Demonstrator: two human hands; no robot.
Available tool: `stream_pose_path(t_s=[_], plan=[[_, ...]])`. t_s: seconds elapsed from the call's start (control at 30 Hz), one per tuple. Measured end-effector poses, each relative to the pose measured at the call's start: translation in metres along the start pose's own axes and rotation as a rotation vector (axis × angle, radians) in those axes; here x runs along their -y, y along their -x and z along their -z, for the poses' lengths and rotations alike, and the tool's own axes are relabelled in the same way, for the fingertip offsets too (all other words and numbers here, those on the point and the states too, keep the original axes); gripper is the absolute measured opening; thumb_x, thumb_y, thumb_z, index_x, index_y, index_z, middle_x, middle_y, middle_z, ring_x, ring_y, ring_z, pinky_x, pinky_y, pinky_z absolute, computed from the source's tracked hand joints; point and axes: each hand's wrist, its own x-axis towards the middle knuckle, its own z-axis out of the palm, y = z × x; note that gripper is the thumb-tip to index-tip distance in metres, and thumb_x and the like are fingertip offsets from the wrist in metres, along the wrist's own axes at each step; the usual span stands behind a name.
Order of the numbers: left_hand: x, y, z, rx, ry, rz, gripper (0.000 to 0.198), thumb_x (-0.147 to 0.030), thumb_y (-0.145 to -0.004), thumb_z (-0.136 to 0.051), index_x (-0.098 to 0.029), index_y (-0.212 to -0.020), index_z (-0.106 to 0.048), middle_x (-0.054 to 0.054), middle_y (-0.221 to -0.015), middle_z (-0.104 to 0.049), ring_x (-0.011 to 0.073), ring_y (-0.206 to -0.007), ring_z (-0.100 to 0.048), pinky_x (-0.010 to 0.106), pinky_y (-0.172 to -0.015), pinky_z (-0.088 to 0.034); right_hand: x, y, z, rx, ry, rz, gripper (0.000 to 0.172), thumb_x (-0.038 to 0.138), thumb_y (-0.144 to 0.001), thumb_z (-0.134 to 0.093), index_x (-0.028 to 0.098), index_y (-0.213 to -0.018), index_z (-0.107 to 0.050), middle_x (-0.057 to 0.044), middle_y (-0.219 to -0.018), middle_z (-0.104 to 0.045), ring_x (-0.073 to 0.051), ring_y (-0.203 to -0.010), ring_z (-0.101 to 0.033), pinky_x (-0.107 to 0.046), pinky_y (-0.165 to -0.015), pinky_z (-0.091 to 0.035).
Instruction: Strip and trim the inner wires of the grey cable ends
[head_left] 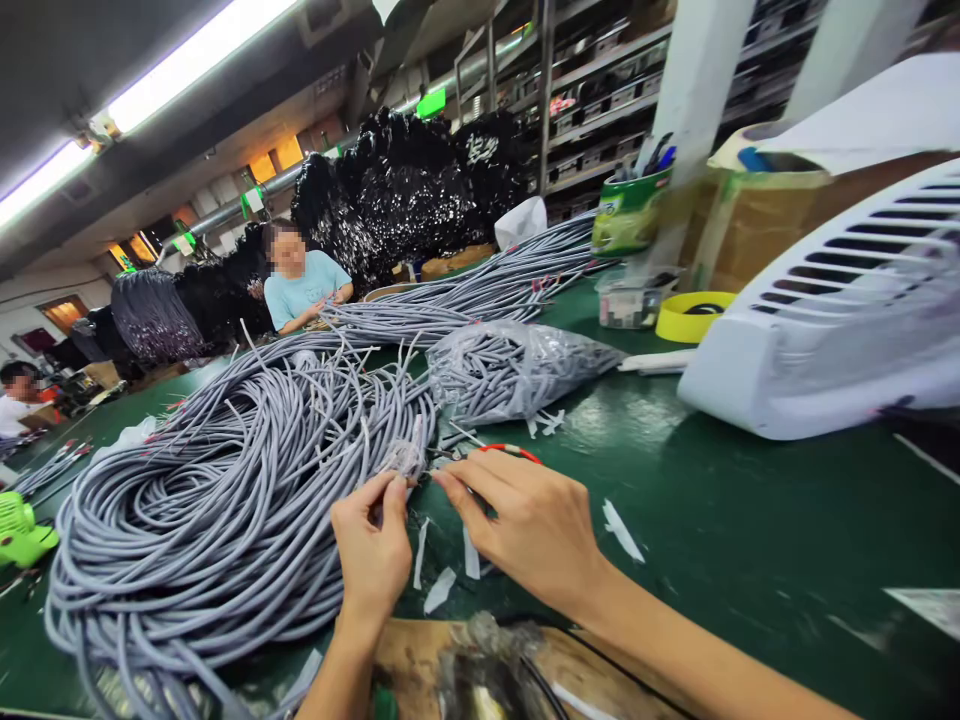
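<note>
A big pile of grey cables (225, 500) lies on the green table (720, 520) at the left. My left hand (373, 545) is closed, pinching the end of a grey cable at a small clear plastic wrap (405, 458). My right hand (525, 520) is closed round a tool with red handles (514, 451), its tip pointing at the same cable end. The two hands almost touch. White paper scraps (442, 575) lie on the table under and beside them.
A clear bag of grey cables (510, 370) lies behind my hands. A white fan (840, 320) stands at the right, with a yellow tape roll (694, 315), a small box and a green tin behind. Another person in a blue shirt (304, 285) sits at the far side. Black bundles are heaped behind.
</note>
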Motion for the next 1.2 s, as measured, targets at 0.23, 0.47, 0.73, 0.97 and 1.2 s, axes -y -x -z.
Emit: stream_pose_path(t_s=[0.23,0.47,0.73,0.97,1.2], plan=[[0.004,0.002,-0.001,0.019,-0.099,-0.082,0.025,-0.027,-0.081,-0.05,-0.013,-0.074,-0.07,0.004,-0.058,-0.065,0.0146,-0.051,-0.056,0.022,-0.048,-0.041,0.004,0.001,0.003,0.003,-0.028,0.026,0.035,0.026,-0.089,-0.04,0.017,-0.064,-0.063,-0.002,-0.056,-0.061,-0.015,-0.055,-0.052,-0.027,-0.056,-0.032],[0.001,0.003,0.0,0.106,-0.087,-0.088,0.027,-0.026,-0.081,-0.048,-0.012,-0.079,-0.071,0.004,-0.058,-0.063,0.0143,-0.051,-0.053,0.023,-0.05,-0.041,0.001,-0.003,0.0,0.163,-0.411,-0.131,0.041,0.028,-0.089,-0.038,0.017,-0.053,-0.055,0.0,-0.048,-0.053,-0.01,-0.045,-0.047,-0.022,-0.046,-0.034],[0.007,-0.005,0.0,-0.017,-0.135,0.057,0.029,-0.026,-0.081,-0.045,-0.011,-0.072,-0.068,0.003,-0.053,-0.06,0.013,-0.048,-0.05,0.022,-0.048,-0.039,0.019,0.002,0.021,0.05,-0.661,0.133,0.031,0.021,-0.086,-0.042,0.017,-0.058,-0.053,0.001,-0.047,-0.048,-0.011,-0.046,-0.044,-0.024,-0.048,-0.035],[0.007,0.0,-0.005,0.005,0.068,0.114,0.024,-0.028,-0.078,-0.05,-0.011,-0.083,-0.066,0.006,-0.068,-0.066,0.0147,-0.058,-0.058,0.022,-0.053,-0.044,0.011,0.001,0.001,0.193,-0.626,-0.487,0.013,0.027,-0.067,-0.06,0.018,-0.064,-0.051,0.007,-0.048,-0.038,-0.008,-0.041,-0.034,-0.02,-0.039,-0.029],[0.002,0.004,-0.008,0.069,0.107,0.082,0.021,-0.028,-0.076,-0.054,-0.012,-0.079,-0.067,0.005,-0.066,-0.064,0.014,-0.059,-0.057,0.022,-0.056,-0.044,0.009,-0.001,-0.009,0.317,-0.897,-0.765,0.025,0.038,-0.066,-0.052,0.014,-0.069,-0.06,0.004,-0.05,-0.042,-0.007,-0.039,-0.032,-0.021,-0.036,-0.024]])
